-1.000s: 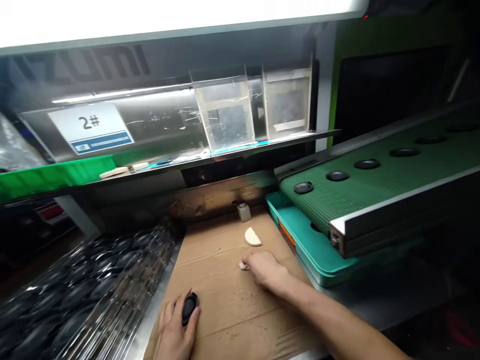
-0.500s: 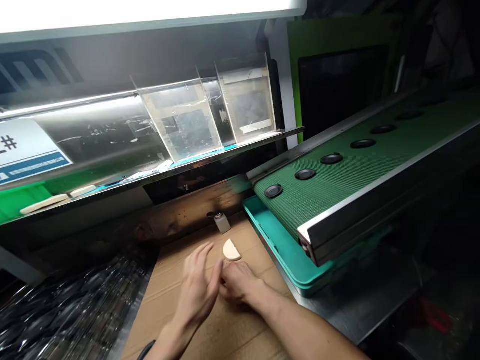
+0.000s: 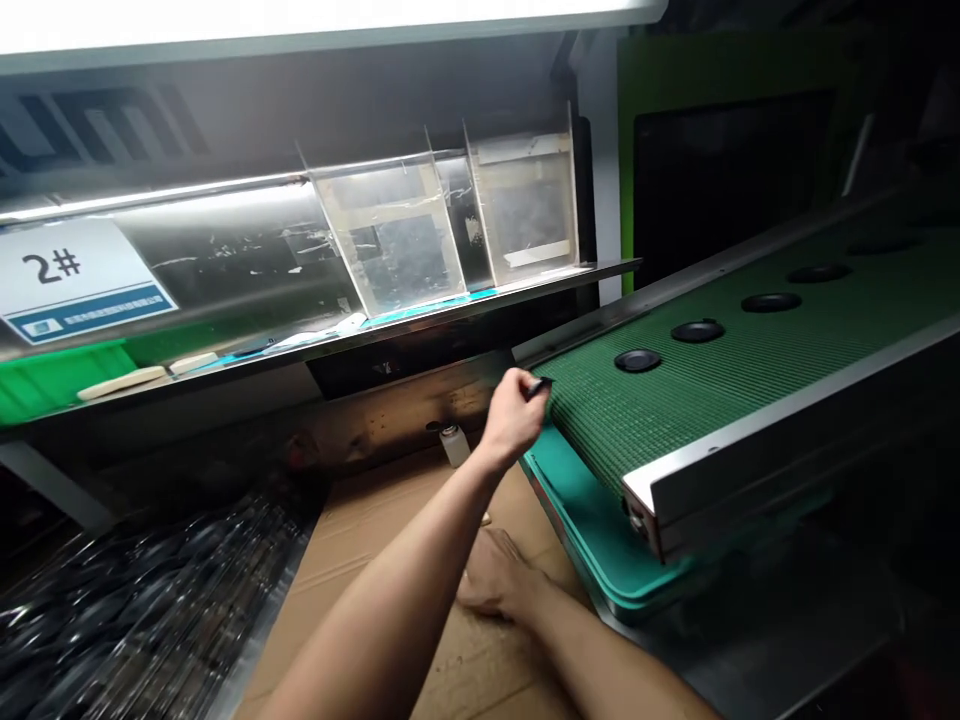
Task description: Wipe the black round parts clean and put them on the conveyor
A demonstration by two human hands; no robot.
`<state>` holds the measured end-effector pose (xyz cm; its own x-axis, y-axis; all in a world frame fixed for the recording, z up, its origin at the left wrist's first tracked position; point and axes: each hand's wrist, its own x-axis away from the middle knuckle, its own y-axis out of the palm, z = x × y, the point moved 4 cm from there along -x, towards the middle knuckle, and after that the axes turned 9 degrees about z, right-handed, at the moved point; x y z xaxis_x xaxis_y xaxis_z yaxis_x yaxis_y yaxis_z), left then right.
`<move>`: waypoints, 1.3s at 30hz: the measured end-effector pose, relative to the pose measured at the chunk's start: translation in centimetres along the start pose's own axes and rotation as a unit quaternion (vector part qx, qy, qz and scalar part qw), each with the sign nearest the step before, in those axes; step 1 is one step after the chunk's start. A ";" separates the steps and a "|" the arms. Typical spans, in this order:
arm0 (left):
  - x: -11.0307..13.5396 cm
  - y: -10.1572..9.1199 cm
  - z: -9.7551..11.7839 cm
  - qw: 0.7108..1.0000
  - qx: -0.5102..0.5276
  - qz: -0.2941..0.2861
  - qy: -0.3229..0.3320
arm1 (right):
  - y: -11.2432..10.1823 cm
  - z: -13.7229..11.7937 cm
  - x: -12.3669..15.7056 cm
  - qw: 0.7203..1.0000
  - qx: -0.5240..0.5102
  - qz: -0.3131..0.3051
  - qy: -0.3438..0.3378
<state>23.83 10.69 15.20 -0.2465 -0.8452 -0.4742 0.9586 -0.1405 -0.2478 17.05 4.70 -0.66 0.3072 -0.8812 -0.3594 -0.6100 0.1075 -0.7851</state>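
My left hand (image 3: 514,418) is raised beside the near edge of a green mesh conveyor belt (image 3: 675,400), pinching a small black rubber disc (image 3: 538,387) in its fingertips. Several black ring-shaped discs (image 3: 637,361) sit in a row on the belt. My right hand (image 3: 499,578) lies palm down on a brown cardboard sheet (image 3: 375,540). A small white sliver (image 3: 486,518) shows just beyond its fingers. My left forearm hides the white half-round piece. A small white bottle with a dark cap (image 3: 454,445) stands at the back of the cardboard.
A teal tray (image 3: 577,500) lies under the belt's end, which has a steel frame (image 3: 780,430). Clear acrylic bins (image 3: 390,235) stand on a metal shelf above, beside a "2#" label (image 3: 75,280). Shiny plastic-wrapped black parts (image 3: 142,610) fill the left.
My left hand has moved up and forward from the cardboard to the belt edge, with a black disc in its fingertips. The view has shifted, and my forearm now covers the white half-round piece.
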 end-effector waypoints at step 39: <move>19.9 -18.8 -14.9 0.795 0.436 0.209 -0.366 | -2.5 3.6 -1.7 0.970 0.138 0.115 0.164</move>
<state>-1.18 4.14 -2.16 -0.0363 -0.9405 0.3379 0.7482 0.1986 0.6330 20.63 7.61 0.13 -0.0906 -0.9134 -0.3968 -0.4031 0.3980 -0.8241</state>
